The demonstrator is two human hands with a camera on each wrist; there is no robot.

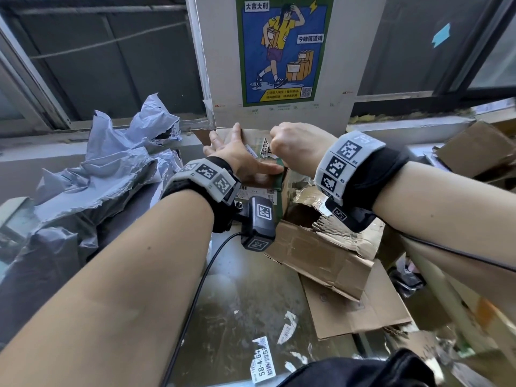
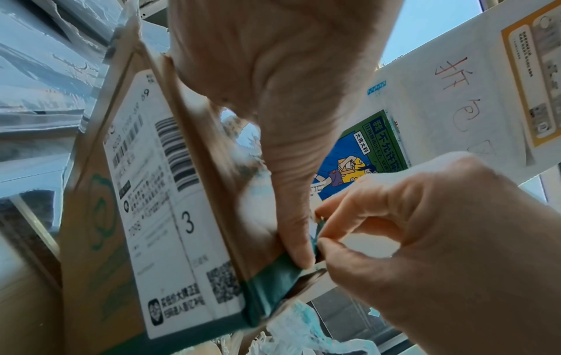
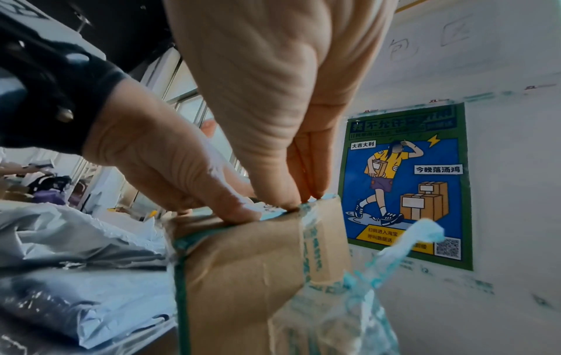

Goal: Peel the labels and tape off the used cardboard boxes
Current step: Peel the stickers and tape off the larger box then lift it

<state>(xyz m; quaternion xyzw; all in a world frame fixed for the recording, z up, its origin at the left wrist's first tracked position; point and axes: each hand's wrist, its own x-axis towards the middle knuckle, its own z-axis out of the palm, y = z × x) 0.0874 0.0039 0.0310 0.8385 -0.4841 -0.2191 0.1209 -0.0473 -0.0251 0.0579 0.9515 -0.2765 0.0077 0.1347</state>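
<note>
Here right hand point(image 2: 431, 240) pinches tape point(image 2: 273, 285); left hand point(image 1: 234, 155) braces box point(image 3: 242, 276).

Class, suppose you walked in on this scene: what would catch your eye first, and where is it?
Probably the bright blue and green poster on the board straight ahead. Below it, the left hand steadies a cardboard box while the right hand pinches its green tape. Crumpled grey mailer bags pile up at left.

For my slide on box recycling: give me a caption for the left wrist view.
Left hand steadies the labelled box while right hand pinches its green tape.
</note>
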